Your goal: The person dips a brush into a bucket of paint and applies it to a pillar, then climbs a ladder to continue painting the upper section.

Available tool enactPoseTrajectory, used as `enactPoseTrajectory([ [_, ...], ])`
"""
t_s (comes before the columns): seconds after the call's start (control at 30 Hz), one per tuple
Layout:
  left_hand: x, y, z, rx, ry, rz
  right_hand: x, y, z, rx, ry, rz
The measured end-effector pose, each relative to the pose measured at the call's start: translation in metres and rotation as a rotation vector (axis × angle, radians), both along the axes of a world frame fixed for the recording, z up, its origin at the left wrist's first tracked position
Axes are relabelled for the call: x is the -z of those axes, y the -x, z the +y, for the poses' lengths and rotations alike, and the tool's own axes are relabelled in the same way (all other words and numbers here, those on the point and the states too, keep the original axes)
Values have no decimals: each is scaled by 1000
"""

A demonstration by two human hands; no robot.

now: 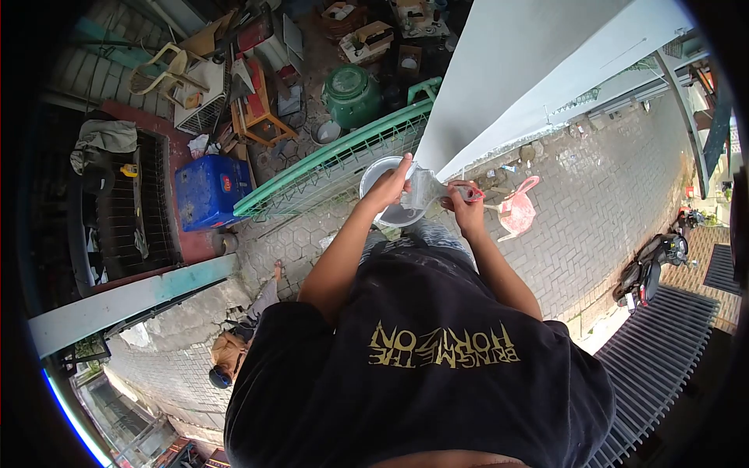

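My right hand (pixel 466 204) is closed round the red handle of a putty knife (pixel 427 189). Its wide grey blade points left, over a pale round bucket (pixel 369 176) in front of my body. Above the bucket, my left hand (pixel 386 189) has its fingers curled and its thumb stretched along a pale edge beside the blade. What those fingers grip is hidden. Greyish material smears the blade, and the bucket's contents are mostly covered by my hand and the tool.
A white wall corner (pixel 460 117) rises just ahead. Green metal fencing (pixel 335 160) runs to the left, with a blue box (pixel 209 191) and a green drum (pixel 351 95) beyond. A red stool (pixel 516 210) stands on the paving at right. Another person (pixel 228 352) is at lower left.
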State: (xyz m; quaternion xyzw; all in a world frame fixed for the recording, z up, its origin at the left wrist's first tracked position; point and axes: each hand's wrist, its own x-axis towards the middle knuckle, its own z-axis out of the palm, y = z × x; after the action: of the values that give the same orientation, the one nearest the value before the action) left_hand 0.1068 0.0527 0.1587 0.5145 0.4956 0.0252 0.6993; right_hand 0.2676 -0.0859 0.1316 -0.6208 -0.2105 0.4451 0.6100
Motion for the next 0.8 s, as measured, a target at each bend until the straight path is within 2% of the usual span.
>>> enactPoseTrajectory([
  [0.03,2,0,-1,-11,5,-18,13,-4,-1,-41,22,-12],
  [0.33,5,-5,-1,-57,81,-51,16,-11,-8,20,13,79],
  [0.4,22,-7,0,-21,127,-28,24,-13,-7,0,-12,21],
  [0.47,21,-9,-3,-61,118,-48,12,-11,-7,31,-3,52],
  [0.53,32,-8,0,-72,158,-77,33,-15,-7,-25,-15,1],
  [0.67,23,-9,1,-40,103,-80,25,-12,-8,11,-12,29],
  [0.73,26,-9,2,-48,197,-93,27,-15,-8,-24,38,12],
  [0.8,28,-11,0,-43,136,-102,20,-13,-9,19,-15,36],
])
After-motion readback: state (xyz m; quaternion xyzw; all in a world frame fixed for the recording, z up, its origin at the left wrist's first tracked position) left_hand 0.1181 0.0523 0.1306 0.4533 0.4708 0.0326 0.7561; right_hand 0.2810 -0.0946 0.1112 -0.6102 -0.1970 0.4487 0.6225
